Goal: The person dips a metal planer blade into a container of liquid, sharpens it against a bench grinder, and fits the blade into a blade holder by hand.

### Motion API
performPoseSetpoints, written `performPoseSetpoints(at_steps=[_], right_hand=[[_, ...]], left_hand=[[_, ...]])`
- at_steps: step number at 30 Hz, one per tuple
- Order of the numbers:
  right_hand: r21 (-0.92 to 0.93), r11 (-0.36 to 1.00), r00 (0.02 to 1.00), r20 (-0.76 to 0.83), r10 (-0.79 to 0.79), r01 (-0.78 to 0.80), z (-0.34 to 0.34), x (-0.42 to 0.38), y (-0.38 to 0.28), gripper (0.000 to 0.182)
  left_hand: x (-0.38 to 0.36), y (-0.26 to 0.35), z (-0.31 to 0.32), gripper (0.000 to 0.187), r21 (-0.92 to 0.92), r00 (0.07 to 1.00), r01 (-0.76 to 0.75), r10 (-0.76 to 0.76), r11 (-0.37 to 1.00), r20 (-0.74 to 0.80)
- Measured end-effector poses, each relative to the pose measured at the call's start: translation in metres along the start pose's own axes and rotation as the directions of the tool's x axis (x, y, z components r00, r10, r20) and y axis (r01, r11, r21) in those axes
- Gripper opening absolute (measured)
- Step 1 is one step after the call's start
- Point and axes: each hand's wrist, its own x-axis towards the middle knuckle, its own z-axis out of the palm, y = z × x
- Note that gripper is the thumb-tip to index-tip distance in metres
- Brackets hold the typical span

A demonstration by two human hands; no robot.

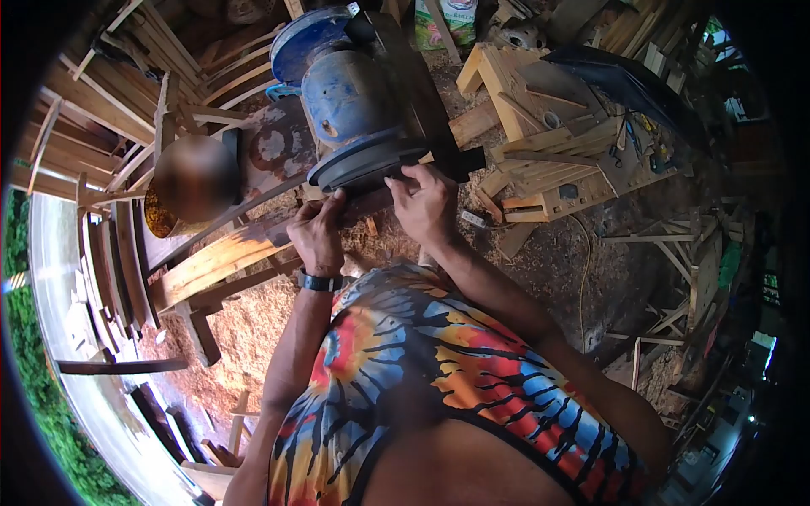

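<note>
**Dark wood under both hands at the blue machine**

Dark wood is what we see under the left hand: its fingers curl down over the near edge of a long dark strip and grip it, a black wristwatch showing on the wrist below. Our right hand lies just beside it on the same strip, fingers bent and pressing at the top edge where the wood meets the rim of the blue machine; how firmly it grips we cannot tell. The strip runs across the foot of that machine, its right end reaching out past the round grey base.

Below the hands we see a pale plank slanting down to the left, and sawdust covering the ground. Further left, stacked slats lean together. To the right stands a pale wooden frame, well apart from the hands, with a dark sheet lying over it.
</note>
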Motion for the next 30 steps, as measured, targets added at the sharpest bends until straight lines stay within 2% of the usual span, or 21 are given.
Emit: performPoseSetpoints(at_steps=[3, 7, 10, 16, 19, 22, 28, 30], right_hand=[[0.025, 0.998, 0.999, 0.009, 0.053, -0.053, -0.003, 0.000, 0.000, 0.023], [0.048, 0.987, 0.987, 0.041, 0.153, -0.155, -0.011, 0.004, -0.004, 0.023], [0.080, 0.985, 0.989, 0.013, 0.150, -0.151, -0.010, 0.004, 0.003, 0.023], [-0.030, 0.999, 0.998, -0.055, 0.017, -0.019, -0.015, 0.006, 0.019, 0.023], [-0.018, 0.996, 0.996, -0.022, 0.088, -0.088, -0.020, 0.008, 0.018, 0.022], [-0.087, 0.996, 0.998, -0.064, -0.004, -0.001, -0.021, 0.009, 0.025, 0.024], [-0.078, 0.995, 0.998, -0.027, 0.063, -0.065, -0.026, 0.011, 0.029, 0.024], [-0.053, 0.993, 0.994, -0.023, 0.102, -0.104, -0.026, 0.010, 0.028, 0.024]], left_hand=[[0.000, 0.000, 0.003, 0.024, 0.090, 0.999, -0.039, 0.040, 0.995, -0.011], [-0.002, 0.002, 0.011, 0.025, 0.035, 1.000, -0.021, 0.020, 0.999, 0.018], [-0.003, 0.003, 0.017, 0.026, 0.014, 0.999, -0.030, 0.029, 0.999, 0.030], [-0.006, 0.003, 0.028, 0.025, -0.024, 0.999, -0.035, 0.036, 0.999, 0.037], [-0.008, 0.006, 0.033, 0.023, -0.043, 0.999, -0.029, 0.031, 0.999, 0.044], [-0.011, 0.010, 0.037, 0.023, -0.071, 0.997, -0.003, 0.008, 0.997, 0.073], [-0.010, 0.008, 0.043, 0.023, -0.146, 0.995, 0.061, -0.048, 0.987, 0.092], [-0.011, 0.009, 0.044, 0.024, -0.116, 0.996, 0.047, -0.037, 0.992, 0.084]])
